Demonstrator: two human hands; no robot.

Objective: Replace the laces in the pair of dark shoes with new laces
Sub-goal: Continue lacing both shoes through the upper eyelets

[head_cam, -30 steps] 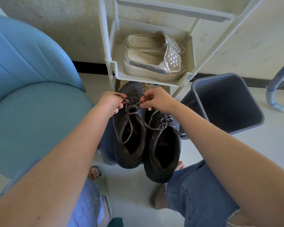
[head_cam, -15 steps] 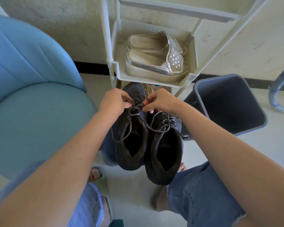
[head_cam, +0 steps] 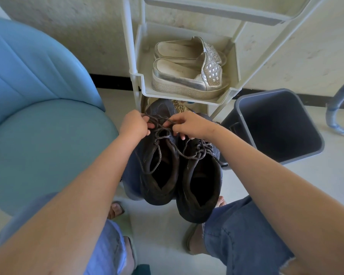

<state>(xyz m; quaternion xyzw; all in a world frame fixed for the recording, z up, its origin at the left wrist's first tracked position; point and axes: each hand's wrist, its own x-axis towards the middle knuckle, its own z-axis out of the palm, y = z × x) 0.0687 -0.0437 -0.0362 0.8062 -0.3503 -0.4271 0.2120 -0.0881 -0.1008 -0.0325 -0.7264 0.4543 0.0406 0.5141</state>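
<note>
Two dark brown shoes lie side by side between my knees, toes pointing away: the left shoe (head_cam: 157, 187) and the right shoe (head_cam: 199, 203). A grey-brown lace (head_cam: 158, 155) runs loosely through the left shoe, with loose strands draped over its opening and across to the right shoe. My left hand (head_cam: 134, 125) pinches the lace at the left shoe's front eyelets. My right hand (head_cam: 189, 125) pinches a loop of the same lace just opposite. The right shoe's lace (head_cam: 207, 150) is still threaded and bunched.
A cream shelf rack (head_cam: 187, 96) stands just beyond the shoes, holding silver platform slippers (head_cam: 187, 76). A grey bin (head_cam: 278, 124) sits on the floor at right. A blue chair (head_cam: 38, 116) fills the left. My sandalled feet rest on the floor below.
Both hands have stayed at the front eyelets of the left shoe, working the lace. A loop now stands between them and the loose strand hangs further over the opening.
</note>
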